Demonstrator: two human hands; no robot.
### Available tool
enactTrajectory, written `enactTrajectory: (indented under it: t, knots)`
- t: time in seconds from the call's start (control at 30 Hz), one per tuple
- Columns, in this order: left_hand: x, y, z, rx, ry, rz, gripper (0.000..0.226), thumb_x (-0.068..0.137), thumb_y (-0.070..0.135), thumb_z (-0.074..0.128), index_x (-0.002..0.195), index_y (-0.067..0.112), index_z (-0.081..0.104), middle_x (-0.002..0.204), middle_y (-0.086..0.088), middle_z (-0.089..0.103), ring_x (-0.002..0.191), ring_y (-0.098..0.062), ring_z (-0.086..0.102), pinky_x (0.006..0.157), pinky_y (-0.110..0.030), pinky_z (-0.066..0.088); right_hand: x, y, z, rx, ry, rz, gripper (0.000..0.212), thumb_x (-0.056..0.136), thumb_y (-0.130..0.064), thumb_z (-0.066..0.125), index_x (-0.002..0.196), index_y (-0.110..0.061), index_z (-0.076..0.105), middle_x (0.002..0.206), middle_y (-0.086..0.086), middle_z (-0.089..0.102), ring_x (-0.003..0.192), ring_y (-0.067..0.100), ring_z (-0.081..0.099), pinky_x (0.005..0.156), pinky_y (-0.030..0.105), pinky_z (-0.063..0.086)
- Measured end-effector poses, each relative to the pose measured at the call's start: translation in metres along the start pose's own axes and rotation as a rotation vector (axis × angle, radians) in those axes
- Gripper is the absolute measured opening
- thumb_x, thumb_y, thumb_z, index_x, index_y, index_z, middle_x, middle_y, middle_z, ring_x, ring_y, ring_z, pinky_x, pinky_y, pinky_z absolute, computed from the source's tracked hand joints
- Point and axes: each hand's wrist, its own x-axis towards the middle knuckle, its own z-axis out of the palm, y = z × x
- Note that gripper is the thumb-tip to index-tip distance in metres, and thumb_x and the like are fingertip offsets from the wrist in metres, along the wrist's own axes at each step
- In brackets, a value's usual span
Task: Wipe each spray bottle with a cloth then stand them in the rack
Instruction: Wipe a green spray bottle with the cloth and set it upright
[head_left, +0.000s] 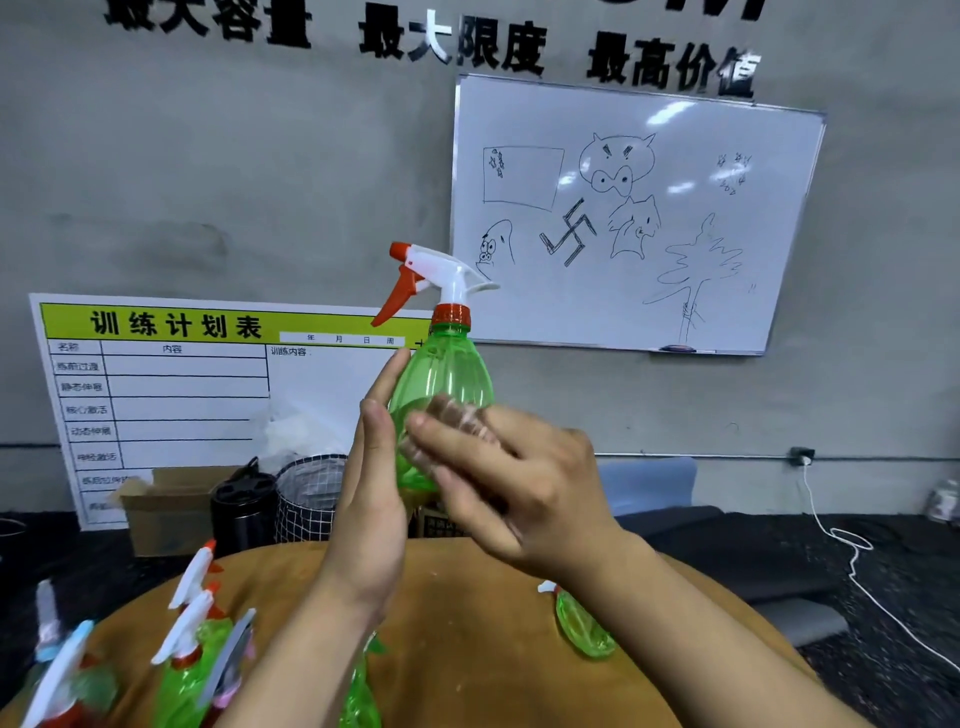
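A: Where is the green spray bottle (441, 374) held?

B: It is held upright above the round desk (467, 613), between both hands. The left hand (371, 499) is laid flat on its side, fingers (387, 379) straight and together. The right hand (511, 488) is curled around the front; the cloth cannot be told.

A: Other bottles?

B: One lying bottle (582, 626) is seen on the desk, right side.

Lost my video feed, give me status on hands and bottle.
Left hand flat against raised green spray bottle. Right hand on its front, cloth not visible. Nothing blocking; another bottle lying on table.
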Motion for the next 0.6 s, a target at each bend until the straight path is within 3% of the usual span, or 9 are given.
enactTrajectory:
  t: [0.13, 0.3, 0.37, 0.43, 0.6]
  knots:
    - [-0.006, -0.004, -0.005, -0.002, 0.023, -0.024, 0.069, 0.089, 0.082, 0.042, 0.150, 0.051, 0.052, 0.154, -0.002, 0.060, 0.141, -0.025, 0.059, 0.122, -0.059, 0.039, -0.017, -0.007, -0.002, 0.023, -0.056, -0.080, 0.030, 0.104, -0.031, 0.058, 0.126, -0.026, 0.077, 0.098, 0.002, 0.074, 0.081, 0.019, 0.070, 0.056, 0.035, 0.053]
    - [-0.025, -0.024, -0.009, 0.082, 0.033, -0.005, 0.069, 0.089, 0.088, 0.052, 0.149, 0.055, 0.051, 0.165, 0.007, 0.047, 0.156, -0.027, 0.039, 0.127, -0.062, 0.026, -0.006, -0.003, -0.006, 0.239, 0.182, 0.381, 0.035, 0.103, -0.028, 0.056, 0.137, -0.024, 0.064, 0.122, -0.001, 0.074, 0.101, 0.016, 0.073, 0.081, 0.040, 0.059]
    - [-0.034, -0.029, -0.006, 0.060, 0.019, -0.016, 0.069, 0.087, 0.087, 0.056, 0.148, 0.056, 0.052, 0.164, 0.007, 0.049, 0.154, -0.027, 0.042, 0.125, -0.063, 0.030, -0.003, 0.004, -0.003, 0.227, 0.173, 0.502, 0.036, 0.104, -0.030, 0.055, 0.138, -0.023, 0.065, 0.126, -0.005, 0.073, 0.106, 0.014, 0.071, 0.085, 0.040, 0.057]
    - [-0.040, -0.036, -0.005, 0.015, 0.015, -0.034, 0.068, 0.087, 0.084, 0.060, 0.148, 0.054, 0.053, 0.163, 0.006, 0.050, 0.152, -0.026, 0.046, 0.124, -0.063, 0.033, -0.010, 0.006, 0.005, 0.222, 0.101, 0.504, 0.034, 0.104, -0.031, 0.056, 0.134, -0.022, 0.069, 0.125, -0.006, 0.073, 0.110, 0.011, 0.070, 0.087, 0.039, 0.057]
    - [-0.048, -0.052, -0.012, -0.023, 0.056, -0.115, 0.071, 0.089, 0.083, 0.058, 0.152, 0.051, 0.050, 0.164, 0.006, 0.049, 0.154, -0.030, 0.043, 0.125, -0.064, 0.029, -0.048, -0.008, 0.014, 0.210, -0.066, 0.343, 0.032, 0.104, -0.028, 0.058, 0.131, -0.021, 0.074, 0.098, 0.001, 0.069, 0.080, 0.017, 0.066, 0.066, 0.035, 0.055]
